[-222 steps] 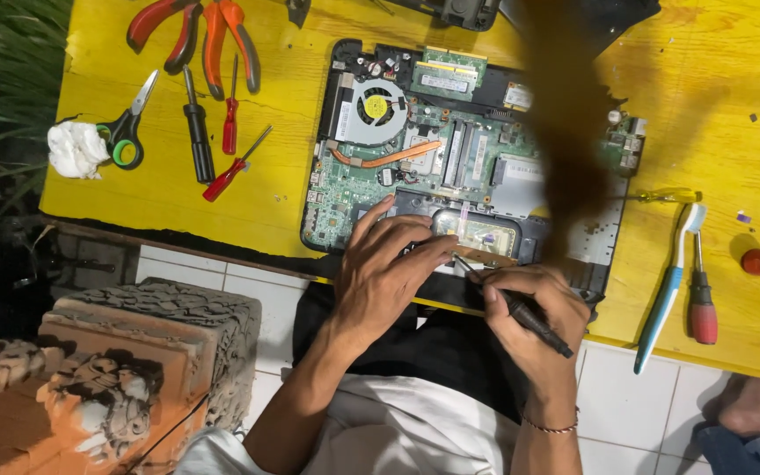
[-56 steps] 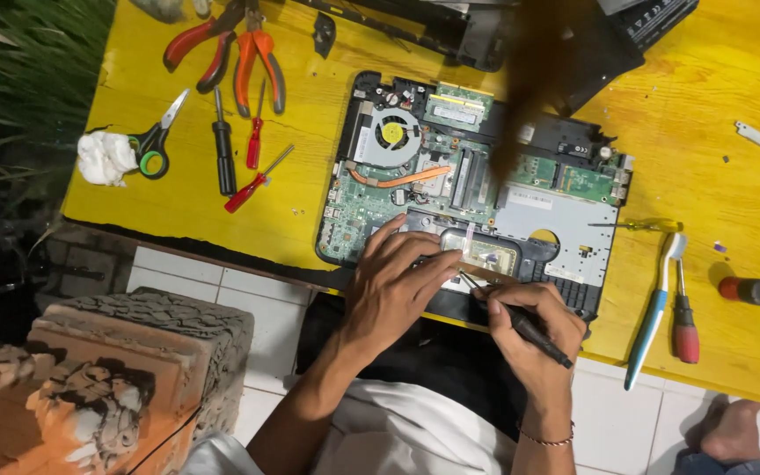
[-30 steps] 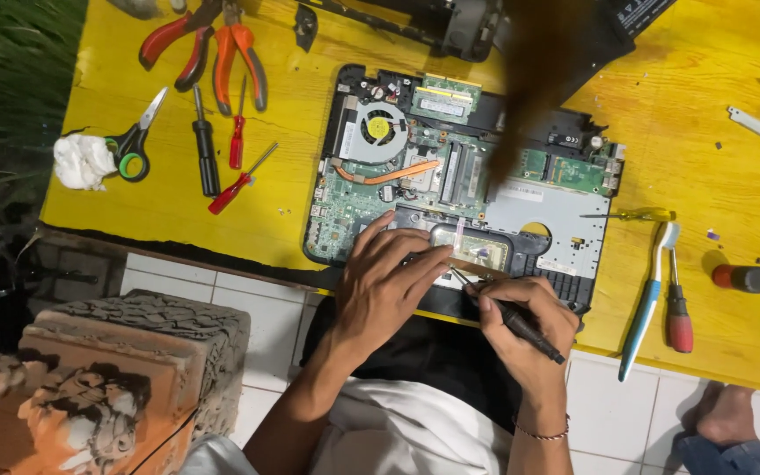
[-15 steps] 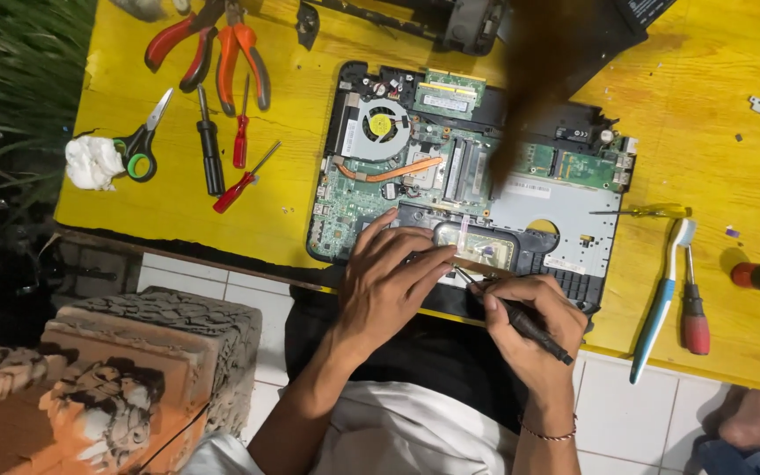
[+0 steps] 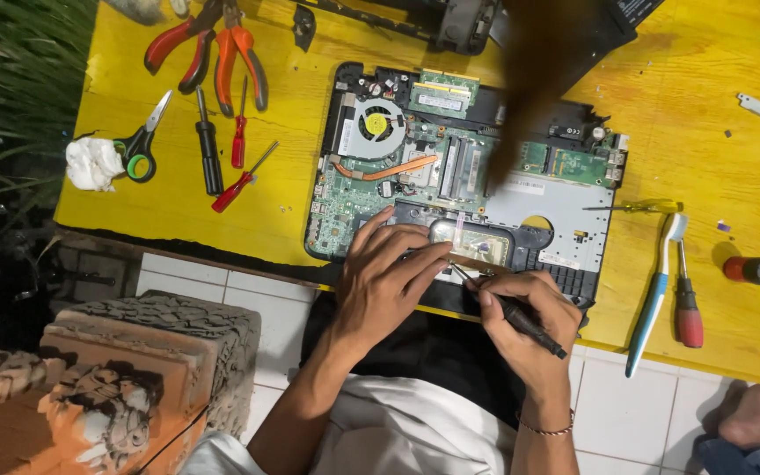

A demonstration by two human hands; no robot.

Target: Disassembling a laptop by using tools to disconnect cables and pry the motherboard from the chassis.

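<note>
Fingers (image 5: 415,255) of our left hand (image 5: 384,281) press flat, holding nothing, on the opened laptop (image 5: 468,176) at the desk's (image 5: 310,158) near edge; our right hand (image 5: 521,312) grips a black screwdriver (image 5: 516,312).

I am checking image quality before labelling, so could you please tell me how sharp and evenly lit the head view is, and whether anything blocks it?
Head view: the laptop board, left hand and right hand are sharp and brightly lit; a dark, out-of-focus streak hangs close to the lens and hides part of the board; the plants at left fall into deep shadow; no strong glare on the yellow table.
</note>
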